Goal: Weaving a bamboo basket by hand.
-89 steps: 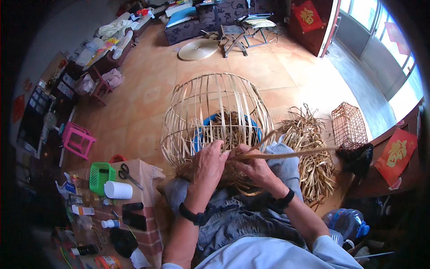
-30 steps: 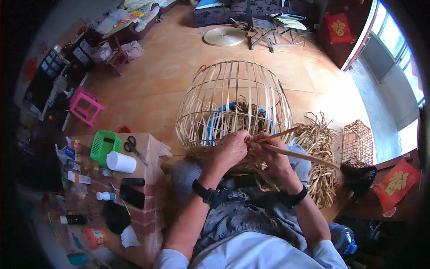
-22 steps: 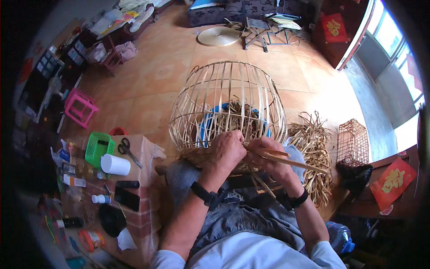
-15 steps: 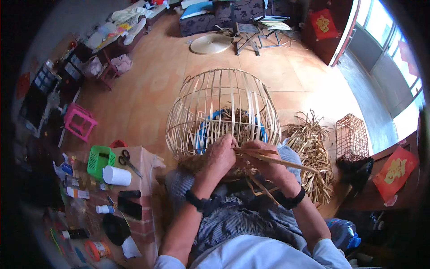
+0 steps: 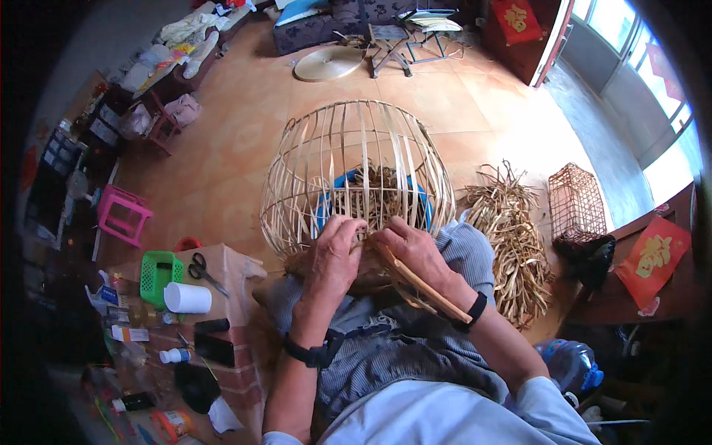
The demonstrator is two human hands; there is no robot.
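Observation:
An openwork basket (image 5: 356, 152) of thin pale strips lies in front of me, its woven near edge (image 5: 297, 261) at my lap. My left hand (image 5: 337, 251) is closed at that edge, fingertips pinched together; what lies between them is hidden. Beside it, almost touching, my right hand (image 5: 417, 252) is closed on tan flat strips (image 5: 430, 291), which trail back from the fingers toward my right wrist. Through the basket's bars shows a blue-rimmed container (image 5: 321, 211) with dried brown strips (image 5: 373, 178) in it.
To my right lie a heap of dried strips (image 5: 512, 252), a wire cage (image 5: 576, 200) and a water bottle (image 5: 567, 371). A cloth-covered table (image 5: 241, 326) at my left bears scissors (image 5: 208, 274), a white cup (image 5: 187, 298) and a green basket (image 5: 159, 276). A pink stool (image 5: 124, 215) stands beyond.
My hands have shifted slightly left and up against the basket's near edge. The strips in my right hand have swung from pointing right to trailing down along the wrist. The whole view has shifted a little.

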